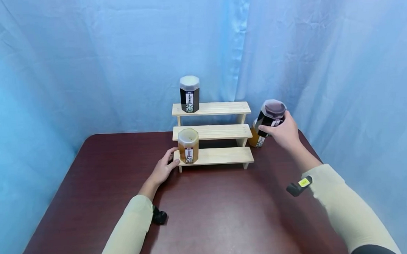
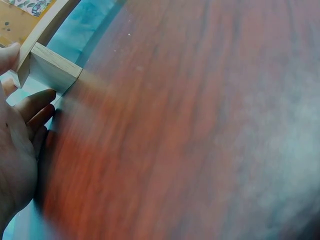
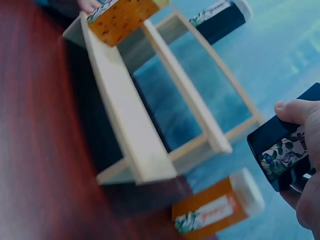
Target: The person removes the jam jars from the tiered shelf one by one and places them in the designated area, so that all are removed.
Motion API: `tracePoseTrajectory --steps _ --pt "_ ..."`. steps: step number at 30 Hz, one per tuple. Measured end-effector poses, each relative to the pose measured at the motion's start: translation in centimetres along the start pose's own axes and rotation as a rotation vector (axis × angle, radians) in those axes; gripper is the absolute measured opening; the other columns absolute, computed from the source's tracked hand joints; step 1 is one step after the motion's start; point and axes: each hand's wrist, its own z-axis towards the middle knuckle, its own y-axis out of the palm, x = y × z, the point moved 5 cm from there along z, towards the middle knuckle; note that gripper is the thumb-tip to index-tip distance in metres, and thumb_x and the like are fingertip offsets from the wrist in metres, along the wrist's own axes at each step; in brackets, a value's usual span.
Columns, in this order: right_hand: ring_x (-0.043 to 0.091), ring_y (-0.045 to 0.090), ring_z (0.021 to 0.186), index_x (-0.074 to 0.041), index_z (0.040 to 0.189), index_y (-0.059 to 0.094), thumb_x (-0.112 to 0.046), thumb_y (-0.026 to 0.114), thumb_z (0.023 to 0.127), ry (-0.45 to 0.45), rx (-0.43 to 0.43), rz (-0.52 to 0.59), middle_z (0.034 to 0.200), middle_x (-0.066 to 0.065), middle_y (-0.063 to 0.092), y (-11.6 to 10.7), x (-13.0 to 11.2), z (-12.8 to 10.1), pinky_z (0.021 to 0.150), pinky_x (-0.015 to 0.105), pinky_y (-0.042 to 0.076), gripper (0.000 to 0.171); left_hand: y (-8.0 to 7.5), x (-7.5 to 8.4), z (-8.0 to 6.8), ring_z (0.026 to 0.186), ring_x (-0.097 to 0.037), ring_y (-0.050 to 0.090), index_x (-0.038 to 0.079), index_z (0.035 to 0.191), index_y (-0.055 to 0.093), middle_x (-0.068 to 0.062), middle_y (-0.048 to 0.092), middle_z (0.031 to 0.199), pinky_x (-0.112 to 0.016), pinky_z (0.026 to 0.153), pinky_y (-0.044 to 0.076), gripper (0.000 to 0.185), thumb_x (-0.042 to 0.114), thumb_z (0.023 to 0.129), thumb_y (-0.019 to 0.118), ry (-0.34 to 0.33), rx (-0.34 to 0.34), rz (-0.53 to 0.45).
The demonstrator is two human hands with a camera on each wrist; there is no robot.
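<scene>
Right hand (image 1: pixel 285 133) gripped a dark jar (image 1: pixel 271 116) in the air at 3 o'clock of the rack (image 1: pixel 212 132).
An amber jar (image 1: pixel 255 138) stood on the table (image 1: pixel 211 217) directly behind the held jar, beside the rack's right legs. Left hand (image 1: pixel 164 168), fingers straight, pressed the rack's lower left end at 9 o'clock, next to a second amber jar (image 1: pixel 188 145) on the bottom step. Another dark jar (image 1: pixel 190 94) occupied the top step's left end.

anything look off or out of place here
Nothing is spilled or broken. One amber jar stands on the table right of the wooden rack, not on a step. The right hand holds a dark jar tilted in the air.
</scene>
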Motion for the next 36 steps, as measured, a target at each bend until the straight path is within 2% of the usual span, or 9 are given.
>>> tracePoseTrajectory --steps 4,8,15,22,26,33,36 --pt "0.037 0.049 0.127 -0.006 0.15 0.037 -0.038 0.091 0.075 -0.017 -0.019 0.01 0.137 0.018 0.053 -0.1 1.7 -0.8 0.103 0.056 0.037 0.098 -0.2 0.0 0.0 0.14 -0.04 0.04 0.016 0.154 0.036 -0.025 0.046 0.149 -0.061 0.11 0.03 0.053 0.028 0.106 0.055 0.007 -0.002 -0.009" --pt "0.038 0.049 0.127 -0.007 0.152 0.035 -0.041 0.091 0.073 0.007 -0.028 -0.025 0.137 0.019 0.053 0.3 3.4 -1.6 0.103 0.057 0.037 0.102 -0.3 -0.2 0.0 0.139 -0.04 0.042 0.016 0.154 0.035 -0.025 0.047 0.149 -0.062 0.11 0.03 0.054 0.03 0.106 0.055 0.008 -0.008 -0.008" --pt "0.039 0.05 0.127 -0.004 0.15 0.037 -0.038 0.091 0.073 0.031 -0.018 -0.06 0.136 0.021 0.054 1.6 5.7 -2.7 0.103 0.057 0.038 0.101 -1.2 3.9 -1.3 0.14 -0.045 0.038 0.002 0.154 0.033 -0.031 0.042 0.149 -0.063 0.111 0.029 0.055 0.017 0.106 0.054 -0.019 -0.047 -0.011" --pt "0.041 0.052 0.124 0.002 0.147 0.037 -0.035 0.091 0.074 0.063 -0.023 -0.072 0.133 0.024 0.054 3.1 7.8 -4.1 0.101 0.056 0.04 0.098 -1.2 4.3 -1.7 0.14 -0.045 0.039 0.001 0.155 0.031 -0.031 0.043 0.149 -0.063 0.11 0.029 0.055 0.018 0.107 0.053 -0.011 -0.049 0.005" --pt "0.041 0.053 0.123 0.005 0.144 0.039 -0.033 0.09 0.074 0.081 -0.029 -0.071 0.131 0.026 0.054 3.9 9.0 -4.7 0.101 0.056 0.041 0.095 -1.1 3.9 -1.6 0.139 -0.044 0.04 0.0 0.155 0.031 -0.031 0.043 0.149 -0.062 0.11 0.03 0.056 0.017 0.107 0.053 -0.021 -0.055 0.0" --pt "0.041 0.054 0.121 0.004 0.141 0.041 -0.029 0.091 0.073 0.11 -0.015 -0.067 0.129 0.025 0.056 4.9 10.7 -5.2 0.101 0.054 0.041 0.09 -0.6 0.2 -0.1 0.14 -0.043 0.039 0.009 0.157 0.031 -0.029 0.044 0.15 -0.063 0.111 0.027 0.056 0.024 0.107 0.053 -0.015 -0.023 -0.011" --pt "0.042 0.054 0.12 0.004 0.14 0.043 -0.028 0.092 0.072 0.117 -0.003 -0.066 0.128 0.025 0.057 5.1 11.2 -5.3 0.102 0.055 0.04 0.089 -0.6 -0.2 0.1 0.139 -0.04 0.042 0.014 0.156 0.034 -0.026 0.047 0.148 -0.062 0.111 0.028 0.055 0.027 0.106 0.054 -0.009 -0.008 -0.009"
